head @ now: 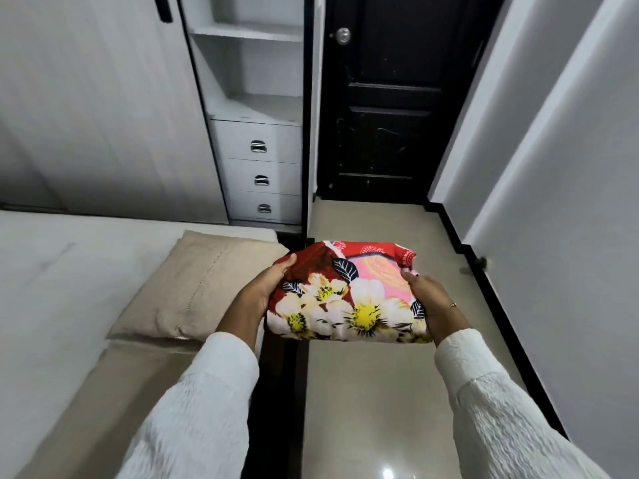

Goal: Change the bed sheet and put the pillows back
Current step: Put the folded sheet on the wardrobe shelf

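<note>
The person stands in the aisle just beside the bed [69, 271], holding a folded floral bed sheet [349, 299] out in front of the body, over the floor [373, 392] and just off the bed's near edge. The left hand [266, 288] clasps the sheet's left end with the thumb on top and the fingers wrapped under the fold; the right hand [427, 299] clasps the right end in the same way, so both hands are clamped on the bundle and it hangs clear of the bed. The sheet is red with large cream and yellow flowers and dark leaves, and it is folded into a thick, compact pad. On the bed, a beige pillow [197, 288] lies near the edge closest to the sheet, resting partly on a beige cover or second cushion whose exact kind cannot be told; the rest of the bed surface further from the sheet looks pale and plain, and whether that is a bare mattress or an old sheet cannot be told. Judging from this, the task is at an early stage: the fresh sheet is in hand but not yet unfolded, nothing floral lies on the bed, and the pillow sits where the sheet must go. What remains, it seems, is to clear the pillow off, open and spread the sheet over the bed, tuck it, and set the pillows back.
</note>
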A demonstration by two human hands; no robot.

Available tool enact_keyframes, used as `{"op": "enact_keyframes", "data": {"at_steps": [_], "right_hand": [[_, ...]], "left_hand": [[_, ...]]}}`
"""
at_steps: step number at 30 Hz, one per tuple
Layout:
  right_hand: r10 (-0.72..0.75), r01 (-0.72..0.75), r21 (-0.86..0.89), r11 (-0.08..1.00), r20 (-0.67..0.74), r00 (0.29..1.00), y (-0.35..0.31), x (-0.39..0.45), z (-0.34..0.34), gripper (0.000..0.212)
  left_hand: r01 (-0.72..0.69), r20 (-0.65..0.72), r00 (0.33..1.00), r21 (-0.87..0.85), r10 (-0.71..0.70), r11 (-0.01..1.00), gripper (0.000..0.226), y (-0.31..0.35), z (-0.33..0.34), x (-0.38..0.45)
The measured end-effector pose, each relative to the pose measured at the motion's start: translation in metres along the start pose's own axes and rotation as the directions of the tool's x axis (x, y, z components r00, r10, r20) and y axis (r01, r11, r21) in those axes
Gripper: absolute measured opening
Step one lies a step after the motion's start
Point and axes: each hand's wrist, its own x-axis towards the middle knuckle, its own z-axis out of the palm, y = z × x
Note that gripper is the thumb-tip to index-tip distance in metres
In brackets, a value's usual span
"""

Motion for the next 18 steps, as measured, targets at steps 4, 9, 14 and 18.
{"op": "enact_keyframes", "data": {"at_steps": [4, 9, 14, 18], "right_hand": [[0.028, -0.024, -0.037, 0.999, 0.118, 0.993, -0.029, 0.053, -0.027, 0.017], [0.041, -0.034, -0.034, 0.999, 0.209, 0.977, -0.065, 0.117, -0.043, 0.014], [0.078, -0.075, -0.020, 0.997, 0.248, 0.966, -0.102, 0.171, -0.017, 0.014], [0.071, -0.075, 0.004, 0.997, 0.287, 0.955, -0.138, 0.217, 0.022, 0.019]], "left_hand": [[-0.016, -0.074, 0.997, -0.090, 0.009, 0.996, 0.041, 0.003, 0.038, 0.029], [-0.070, -0.148, 0.988, -0.133, 0.050, 0.989, 0.043, 0.030, 0.070, 0.064], [-0.115, -0.227, 0.970, -0.111, 0.088, 0.987, 0.039, 0.075, 0.063, 0.103], [-0.159, -0.276, 0.953, -0.107, 0.125, 0.981, 0.035, 0.123, 0.039, 0.141]]}}
